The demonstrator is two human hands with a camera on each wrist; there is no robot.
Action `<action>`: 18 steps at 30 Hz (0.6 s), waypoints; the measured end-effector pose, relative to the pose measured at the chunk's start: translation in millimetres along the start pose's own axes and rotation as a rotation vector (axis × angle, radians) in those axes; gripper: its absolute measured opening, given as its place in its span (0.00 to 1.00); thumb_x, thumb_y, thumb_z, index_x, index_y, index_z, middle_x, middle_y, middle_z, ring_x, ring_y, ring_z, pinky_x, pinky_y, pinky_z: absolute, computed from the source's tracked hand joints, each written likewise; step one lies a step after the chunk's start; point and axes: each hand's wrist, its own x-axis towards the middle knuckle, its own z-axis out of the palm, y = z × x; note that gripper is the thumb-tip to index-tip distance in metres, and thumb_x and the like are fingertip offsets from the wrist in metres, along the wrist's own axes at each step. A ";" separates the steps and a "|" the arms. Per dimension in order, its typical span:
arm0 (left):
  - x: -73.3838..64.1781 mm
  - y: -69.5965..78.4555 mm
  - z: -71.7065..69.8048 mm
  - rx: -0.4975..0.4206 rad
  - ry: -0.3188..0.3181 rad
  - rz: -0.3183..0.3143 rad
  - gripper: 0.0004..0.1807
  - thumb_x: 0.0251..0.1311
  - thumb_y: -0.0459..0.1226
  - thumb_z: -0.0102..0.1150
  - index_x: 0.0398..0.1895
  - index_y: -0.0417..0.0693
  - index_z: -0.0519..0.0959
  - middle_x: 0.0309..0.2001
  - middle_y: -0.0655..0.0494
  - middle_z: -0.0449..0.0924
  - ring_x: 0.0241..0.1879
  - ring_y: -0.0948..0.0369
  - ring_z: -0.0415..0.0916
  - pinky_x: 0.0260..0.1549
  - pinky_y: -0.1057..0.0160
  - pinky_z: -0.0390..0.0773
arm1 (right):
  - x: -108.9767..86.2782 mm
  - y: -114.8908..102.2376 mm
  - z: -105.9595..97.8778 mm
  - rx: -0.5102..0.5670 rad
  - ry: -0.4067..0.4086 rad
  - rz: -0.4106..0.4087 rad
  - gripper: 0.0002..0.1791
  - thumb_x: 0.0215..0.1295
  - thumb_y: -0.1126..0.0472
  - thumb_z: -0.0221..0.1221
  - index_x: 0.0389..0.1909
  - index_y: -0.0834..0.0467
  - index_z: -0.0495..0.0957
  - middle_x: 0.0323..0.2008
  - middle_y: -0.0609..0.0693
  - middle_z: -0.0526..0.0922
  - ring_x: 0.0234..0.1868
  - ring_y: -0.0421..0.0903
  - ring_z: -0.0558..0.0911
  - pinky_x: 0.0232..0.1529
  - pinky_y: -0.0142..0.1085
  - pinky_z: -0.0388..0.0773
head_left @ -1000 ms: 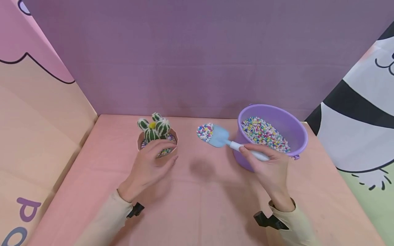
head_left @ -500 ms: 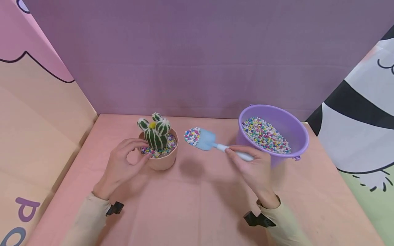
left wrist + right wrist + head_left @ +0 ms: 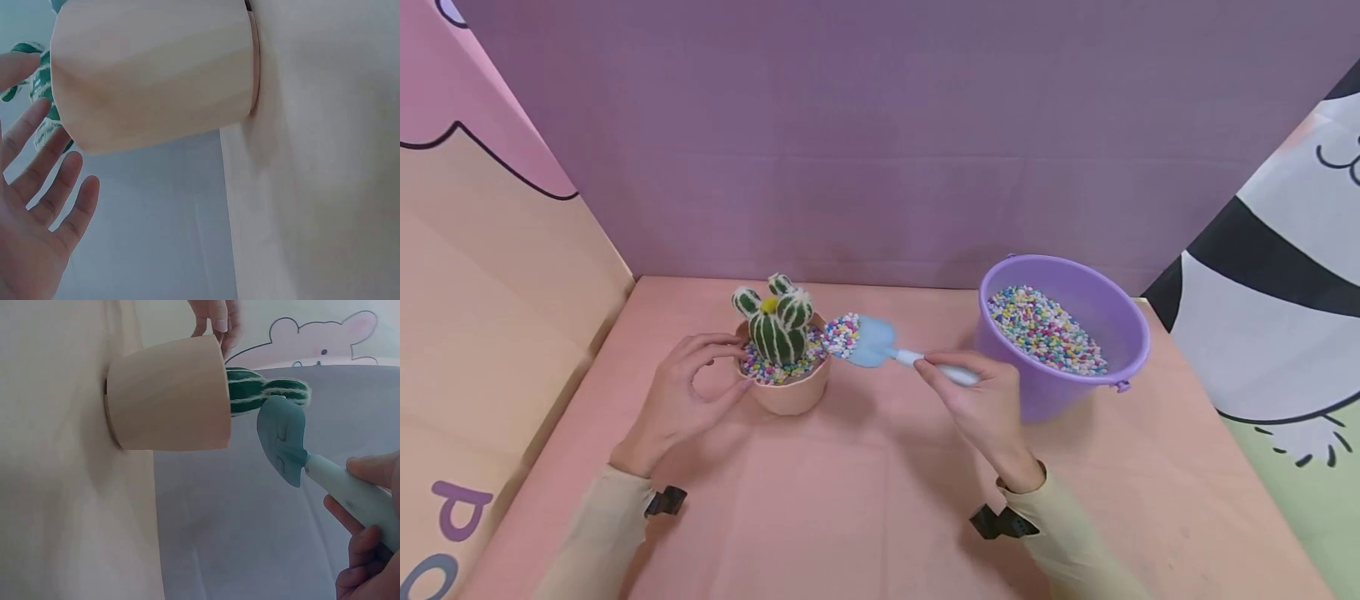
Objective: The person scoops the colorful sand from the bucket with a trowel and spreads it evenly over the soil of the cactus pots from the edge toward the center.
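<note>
A green-and-white striped cactus [image 3: 777, 337] with a yellow tip stands in a peach pot [image 3: 790, 396], colourful pebbles around its base. At the pot's left rim is my left hand [image 3: 688, 392]; in the left wrist view its fingers [image 3: 74, 215] are spread and loosely bent beside the rim. My right hand [image 3: 981, 400] grips the white handle [image 3: 958, 374] of a small trowel with a light blue blade [image 3: 876, 342]. Mixed-colour pebbles [image 3: 841, 335] are heaped on the blade's tip, which overlaps the pot's right rim in the head view. From the right wrist view, the blade's underside shows above the pot.
A purple bucket [image 3: 1033, 396], part filled with the same pebbles [image 3: 1047, 333], stands at the right. The pink-covered table [image 3: 850, 517] meets a purple back wall [image 3: 880, 150]. Printed panels close off both sides.
My right hand has carried the loaded trowel left from beside the bucket to the pot's right rim. My left hand has drawn back from over the pot's front to its left side.
</note>
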 end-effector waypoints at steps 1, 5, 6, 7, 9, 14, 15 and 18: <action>-0.2 -0.9 -0.5 0.004 -0.002 0.005 0.19 0.48 0.32 0.80 0.46 0.44 0.89 0.55 0.47 0.87 0.59 0.49 0.79 0.62 0.70 0.71 | 0.5 -0.3 1.8 0.003 -0.008 -0.008 0.07 0.56 0.69 0.78 0.36 0.59 0.93 0.34 0.59 0.93 0.31 0.34 0.87 0.32 0.25 0.82; 0.0 -3.3 -2.2 0.028 -0.014 0.019 0.21 0.47 0.33 0.81 0.47 0.44 0.88 0.56 0.46 0.86 0.58 0.48 0.79 0.59 0.66 0.73 | 3.2 0.2 7.6 -0.014 -0.038 -0.035 0.08 0.56 0.68 0.78 0.37 0.58 0.94 0.35 0.56 0.93 0.33 0.33 0.87 0.34 0.25 0.83; 0.1 -3.7 -2.4 0.033 -0.015 0.020 0.21 0.47 0.33 0.81 0.47 0.44 0.88 0.56 0.47 0.86 0.58 0.48 0.79 0.58 0.65 0.74 | 4.0 0.2 8.8 -0.021 -0.042 -0.042 0.08 0.56 0.68 0.78 0.37 0.58 0.94 0.35 0.55 0.94 0.34 0.33 0.88 0.34 0.25 0.83; 0.2 -4.0 -2.6 0.039 -0.016 0.021 0.21 0.46 0.34 0.81 0.47 0.43 0.88 0.56 0.47 0.86 0.58 0.48 0.79 0.57 0.64 0.74 | 4.7 0.3 9.8 -0.027 -0.047 -0.049 0.08 0.56 0.68 0.79 0.37 0.58 0.94 0.35 0.55 0.94 0.34 0.33 0.88 0.35 0.25 0.83; 0.3 -4.7 -2.9 0.050 -0.019 0.018 0.22 0.46 0.34 0.82 0.47 0.43 0.88 0.57 0.47 0.86 0.59 0.48 0.79 0.58 0.63 0.74 | 6.5 0.8 11.8 -0.046 -0.052 -0.068 0.08 0.56 0.68 0.79 0.37 0.58 0.94 0.35 0.54 0.94 0.35 0.34 0.89 0.36 0.25 0.84; -0.5 -7.3 -2.9 0.068 -0.015 0.005 0.22 0.45 0.35 0.84 0.46 0.43 0.88 0.56 0.47 0.86 0.59 0.46 0.79 0.61 0.61 0.73 | 11.0 0.0 16.4 -0.094 -0.064 -0.120 0.08 0.55 0.67 0.79 0.36 0.57 0.94 0.34 0.52 0.94 0.36 0.45 0.92 0.39 0.23 0.84; -0.6 -7.8 -2.9 0.069 -0.012 0.002 0.22 0.44 0.35 0.84 0.46 0.43 0.88 0.56 0.47 0.86 0.59 0.46 0.79 0.62 0.61 0.72 | 11.9 -0.8 17.4 -0.101 -0.067 -0.128 0.08 0.55 0.66 0.80 0.36 0.57 0.94 0.34 0.52 0.94 0.37 0.47 0.93 0.39 0.23 0.84; -0.9 -8.7 -2.9 0.075 -0.010 -0.011 0.21 0.44 0.36 0.84 0.44 0.43 0.88 0.56 0.47 0.86 0.59 0.46 0.79 0.63 0.58 0.73 | 14.1 -3.9 20.0 -0.126 -0.077 -0.140 0.08 0.54 0.66 0.80 0.36 0.56 0.94 0.34 0.51 0.94 0.37 0.49 0.93 0.41 0.22 0.83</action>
